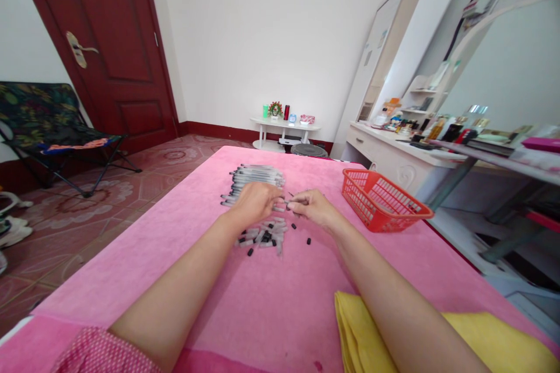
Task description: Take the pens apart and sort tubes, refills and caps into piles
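Note:
My left hand [259,200] is closed, its fingers curled beside the front end of a row of pens [258,176] with clear barrels and dark ends. Facing it, my right hand [313,207] pinches with thumb and forefinger. The fingertips of both hands almost meet around a thin pen [286,202], mostly hidden by the fingers. Just below the hands lies a loose heap of clear pen caps [276,240] mixed with small black pieces. Two black pieces, one a small black plug [308,241], sit apart to the right of the heap.
A pink cloth [262,309] covers the table. At its right stands a red plastic basket [385,201]. Folded yellow cloth [363,332] lies under my right forearm. Beyond are a low white table [284,123], a dressing table [402,148] and a folding chair [56,122].

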Demonstrator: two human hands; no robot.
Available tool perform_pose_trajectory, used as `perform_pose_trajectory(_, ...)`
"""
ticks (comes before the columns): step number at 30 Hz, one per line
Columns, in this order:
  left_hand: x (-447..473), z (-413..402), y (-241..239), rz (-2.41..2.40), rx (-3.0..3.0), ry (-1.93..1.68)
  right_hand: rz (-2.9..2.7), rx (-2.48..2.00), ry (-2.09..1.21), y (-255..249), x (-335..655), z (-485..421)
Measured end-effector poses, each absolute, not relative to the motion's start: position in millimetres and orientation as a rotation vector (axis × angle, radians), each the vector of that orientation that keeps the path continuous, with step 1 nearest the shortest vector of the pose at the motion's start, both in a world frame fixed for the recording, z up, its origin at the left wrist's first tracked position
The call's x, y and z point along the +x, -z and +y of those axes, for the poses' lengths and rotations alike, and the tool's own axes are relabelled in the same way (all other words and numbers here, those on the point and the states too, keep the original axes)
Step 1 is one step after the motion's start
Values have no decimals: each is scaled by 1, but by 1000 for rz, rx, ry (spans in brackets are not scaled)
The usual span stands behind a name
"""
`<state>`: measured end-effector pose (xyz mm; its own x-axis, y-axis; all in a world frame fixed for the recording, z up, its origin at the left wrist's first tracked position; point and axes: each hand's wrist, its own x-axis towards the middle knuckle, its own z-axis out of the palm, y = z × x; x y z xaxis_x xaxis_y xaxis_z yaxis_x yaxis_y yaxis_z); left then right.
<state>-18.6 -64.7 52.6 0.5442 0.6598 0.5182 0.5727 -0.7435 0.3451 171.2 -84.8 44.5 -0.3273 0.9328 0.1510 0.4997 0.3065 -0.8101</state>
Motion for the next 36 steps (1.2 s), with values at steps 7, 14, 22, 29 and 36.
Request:
perform_pose_trajectory(7, -24, -53, -39, 1122, 2388, -770, -2204, -1523, 90, -50, 159, -98)
perform_pose_trajectory(14, -44, -41, -42, 986, 1882, -710, -2147, -1417, 326, -61, 178, -98)
perform_pose_trajectory(22, -38, -33, -43, 526, 881, -1290, -2213, -1601, -60, -45, 163, -93)
perform_pose_trajectory(29, -20, -33, -38, 410, 474, -1396, -2159, -1300, -305, -30, 139, -97)
perform_pose_trajectory(36, -12, -41, -36, 423, 553, -1413, -1690, -1145, -969, -32, 143, -82)
